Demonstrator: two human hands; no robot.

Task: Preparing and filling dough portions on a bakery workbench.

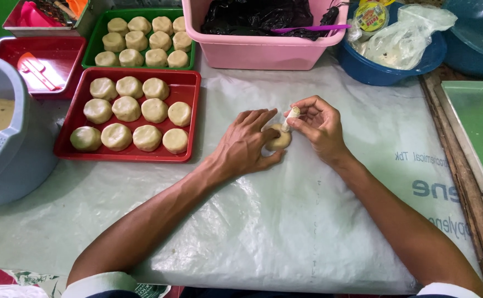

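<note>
Pressing a small cylindrical stamp (291, 117) into a dough piece (279, 138) appears to be the step in hand, and it is judged best done with the tool kept upright and the pressure even, so that the mark comes out centred and the round shape is not squashed. The dough piece lies on the plastic sheet (307, 221) spread over the table, just right of the red tray (189, 118), between the two hands. The left hand (247, 144) is laid beside and partly over it, fingers spread and slightly curved, with thumb and fingertips touching its edge to steady it. The right hand (320, 124) is closed on the stamp, thumb and forefinger pinched around its shaft while the other fingers are curled loosely; the lower end of the tool meets the top of the dough. Finished pieces are arranged in rows on the red tray and on the green tray (95, 47) behind it, which suggests that the shape should be matched to those. A light hold by the left hand is advised, since soft dough is probably dented easily. A grey bucket (9, 149) stands at the far left and a pink tub (263, 52) at the back.
</note>
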